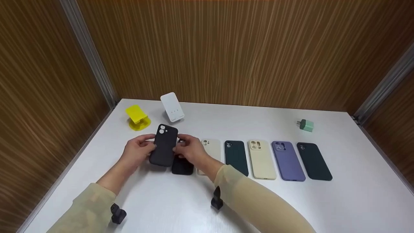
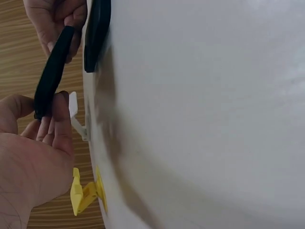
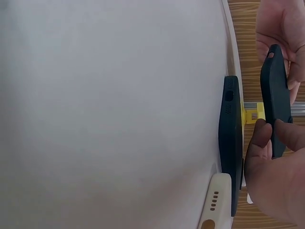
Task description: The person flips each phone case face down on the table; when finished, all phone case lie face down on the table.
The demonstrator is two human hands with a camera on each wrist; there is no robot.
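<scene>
Both hands hold a black phone case (image 1: 165, 149) up over the left part of the table, its back with the camera cutouts facing up. My left hand (image 1: 137, 151) pinches its left edge between thumb and fingers. On the opposite long edge, my right hand (image 1: 193, 151) grips it the same way. Tilted and clear of the tabletop, the case (image 2: 53, 71) shows edge-on in the left wrist view. A second black phone case (image 1: 182, 166) lies beneath, partly covered by the held one and the right hand.
Rightward runs a row of phone cases: off-white (image 1: 212, 149), dark green (image 1: 236, 157), cream (image 1: 263, 165), purple (image 1: 289, 165) and dark (image 1: 315, 163). Behind stand a yellow phone stand (image 1: 137, 113) and a white stand (image 1: 172, 106). A green plug charger (image 1: 306, 125) lies back right. Wood-grain panels enclose the table.
</scene>
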